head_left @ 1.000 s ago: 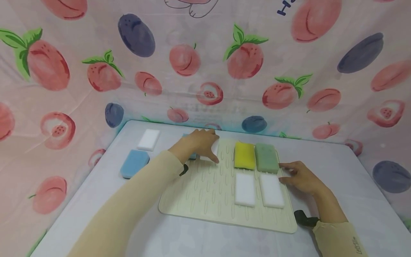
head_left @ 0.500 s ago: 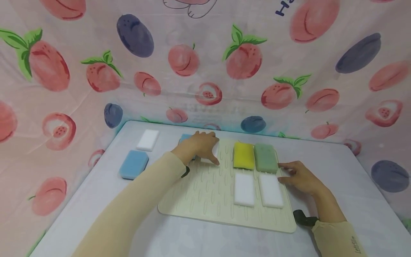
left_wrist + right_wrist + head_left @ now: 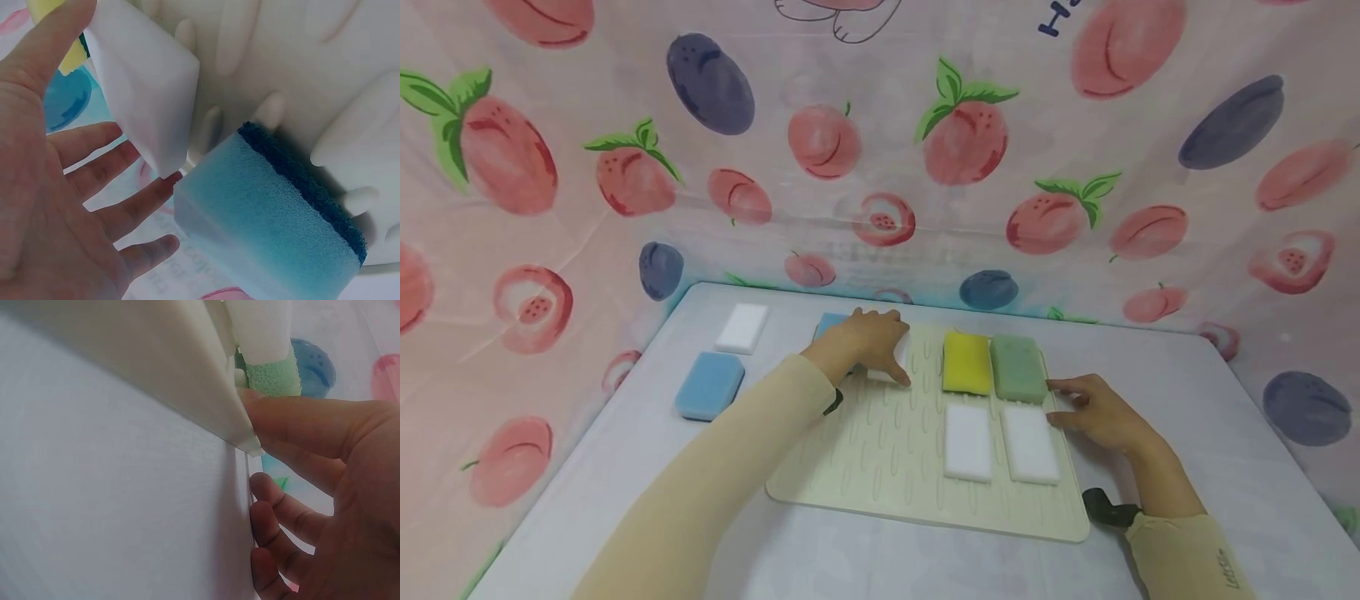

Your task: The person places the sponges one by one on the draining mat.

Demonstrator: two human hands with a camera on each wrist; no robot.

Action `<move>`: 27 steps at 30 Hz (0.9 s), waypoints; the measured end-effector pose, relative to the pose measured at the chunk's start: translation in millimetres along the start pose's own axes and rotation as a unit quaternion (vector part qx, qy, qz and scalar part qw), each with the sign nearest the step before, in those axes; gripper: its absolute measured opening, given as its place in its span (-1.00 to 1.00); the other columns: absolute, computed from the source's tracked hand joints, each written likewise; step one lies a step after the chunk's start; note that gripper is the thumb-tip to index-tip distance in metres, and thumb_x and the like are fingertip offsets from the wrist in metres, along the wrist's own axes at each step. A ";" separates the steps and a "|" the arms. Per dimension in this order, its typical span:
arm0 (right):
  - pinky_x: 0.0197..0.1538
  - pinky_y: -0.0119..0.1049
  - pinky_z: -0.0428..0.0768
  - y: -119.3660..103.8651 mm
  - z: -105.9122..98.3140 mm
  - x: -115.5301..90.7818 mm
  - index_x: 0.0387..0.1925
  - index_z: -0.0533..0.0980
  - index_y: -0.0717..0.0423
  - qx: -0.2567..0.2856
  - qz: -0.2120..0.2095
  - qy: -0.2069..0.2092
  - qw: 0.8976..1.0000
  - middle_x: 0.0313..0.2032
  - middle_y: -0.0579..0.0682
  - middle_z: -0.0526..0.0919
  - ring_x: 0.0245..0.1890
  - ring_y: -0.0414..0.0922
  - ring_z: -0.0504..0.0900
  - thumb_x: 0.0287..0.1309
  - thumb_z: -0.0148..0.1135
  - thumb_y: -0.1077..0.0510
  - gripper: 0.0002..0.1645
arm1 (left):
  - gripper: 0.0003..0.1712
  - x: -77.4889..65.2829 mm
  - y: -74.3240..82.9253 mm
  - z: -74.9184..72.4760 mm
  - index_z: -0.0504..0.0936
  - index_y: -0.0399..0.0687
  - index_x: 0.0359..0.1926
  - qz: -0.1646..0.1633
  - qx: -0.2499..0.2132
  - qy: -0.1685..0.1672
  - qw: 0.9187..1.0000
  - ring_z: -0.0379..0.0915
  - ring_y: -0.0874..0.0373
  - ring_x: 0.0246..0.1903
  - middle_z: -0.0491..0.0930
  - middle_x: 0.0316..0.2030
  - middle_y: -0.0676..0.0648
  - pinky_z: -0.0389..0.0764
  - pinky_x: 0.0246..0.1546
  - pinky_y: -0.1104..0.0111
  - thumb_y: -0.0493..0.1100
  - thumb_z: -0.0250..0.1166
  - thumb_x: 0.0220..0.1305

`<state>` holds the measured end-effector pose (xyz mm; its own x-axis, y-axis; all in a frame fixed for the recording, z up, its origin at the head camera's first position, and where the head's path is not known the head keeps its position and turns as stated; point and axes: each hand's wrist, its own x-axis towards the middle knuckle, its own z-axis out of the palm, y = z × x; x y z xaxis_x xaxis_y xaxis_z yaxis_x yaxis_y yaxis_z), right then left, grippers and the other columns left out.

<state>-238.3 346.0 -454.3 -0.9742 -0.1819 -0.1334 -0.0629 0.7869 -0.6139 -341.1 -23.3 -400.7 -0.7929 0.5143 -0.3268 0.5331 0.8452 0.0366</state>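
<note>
On the cream ribbed mat (image 3: 880,492), my left hand (image 3: 867,342) spans a white sponge (image 3: 147,81), with the thumb at one end and fingertips along the other edge. Most of that sponge is hidden from above. Beside it stands a blue sponge (image 3: 269,212) with a dark scouring layer, partly covered by the left hand in the head view. At the mat's right edge my right hand (image 3: 1097,412) touches the rim with thumb and forefinger; its other fingers rest bent on the table. Nearby lie a yellow sponge (image 3: 967,363), a green sponge (image 3: 1018,369) and two white sponges (image 3: 967,442).
Off the mat to the left, a white sponge (image 3: 742,327) and a blue sponge (image 3: 710,386) lie on the white table (image 3: 647,467). A fruit-printed curtain (image 3: 880,167) hangs behind the table's back edge and along its left side.
The left hand has shifted very slightly at the white sponge, showing more of the blue one behind its wrist. The right hand has stayed at the mat's edge.
</note>
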 end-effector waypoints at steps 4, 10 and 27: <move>0.09 0.19 0.52 0.6 0.0 -0.1 0.34 0.48 0.33 -0.004 0.007 -0.001 1.000 0.21 0.41 0.41 0.13 0.31 0.44 0.15 0.50 0.10 -0.23 | 0.26 0.4 -0.3 0.8 0.21 0.00 0.61 -0.001 -0.011 -0.002 1.000 0.27 -0.20 0.49 0.20 0.57 -0.11 0.10 0.54 -0.27 0.48 0.46 0.06; 0.07 0.19 0.52 0.7 0.3 0.2 0.34 0.48 0.33 -0.010 0.007 0.001 1.000 0.20 0.42 0.43 0.13 0.31 0.44 0.15 0.50 0.10 -0.22 | 0.27 0.1 -0.8 1.5 0.18 0.01 0.62 -0.001 -0.016 -0.002 1.000 0.25 -0.19 0.50 0.21 0.57 -0.11 0.07 0.55 -0.26 0.48 0.46 0.06; 0.10 0.22 0.50 -1.9 1.8 -1.6 0.32 0.49 0.35 -0.001 0.007 0.003 1.000 0.21 0.43 0.42 0.14 0.33 0.43 0.12 0.51 0.14 -0.23 | 0.30 -3.5 -3.6 0.8 0.17 0.04 0.63 0.002 0.000 0.002 1.000 0.23 -0.25 0.49 0.22 0.56 -0.12 0.09 0.54 -0.27 0.52 0.45 0.03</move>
<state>-236.2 343.8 -454.3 -0.9761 -0.1682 -0.1375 -0.0500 0.7900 -0.6111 -339.9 -28.2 -400.4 -0.7920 0.5175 -0.3237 0.5355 0.8437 0.0386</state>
